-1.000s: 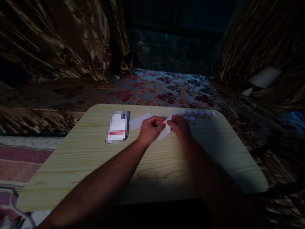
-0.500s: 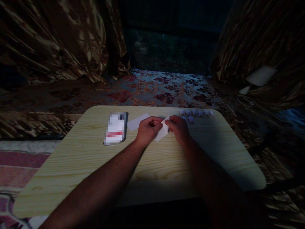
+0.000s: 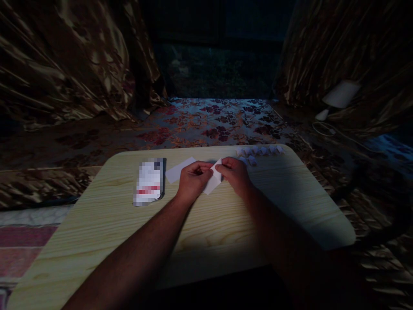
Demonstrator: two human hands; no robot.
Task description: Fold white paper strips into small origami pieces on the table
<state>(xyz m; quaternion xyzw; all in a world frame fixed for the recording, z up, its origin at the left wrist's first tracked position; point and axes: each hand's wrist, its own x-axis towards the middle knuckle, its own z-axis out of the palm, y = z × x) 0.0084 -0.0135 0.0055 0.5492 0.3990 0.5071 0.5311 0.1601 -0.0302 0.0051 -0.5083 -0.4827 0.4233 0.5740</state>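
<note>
Between my two hands is a white sheet of paper (image 3: 213, 182), partly folded, its lower corner pointing toward me. My left hand (image 3: 192, 177) pinches its left edge with thumb and fingers. On the other side, my right hand (image 3: 235, 171) grips the upper right corner, thumb on top. A flat strip of white paper (image 3: 177, 170) lies on the table just left of my left hand, partly hidden behind it. Beyond my right hand sit several small folded white paper pieces (image 3: 256, 150) in two rows.
The pale wooden table (image 3: 106, 206) has rounded corners. A white packet with a red band (image 3: 149, 183), blurred over, lies at the left. Behind are a flowered cloth surface (image 3: 219, 120), brown curtains (image 3: 97, 60) and a white lamp (image 3: 342, 94) with a cord.
The whole view has shifted and tilted slightly, so the table and things appear further left. Both hands keep their hold on the paper, with hardly any visible change in its fold.
</note>
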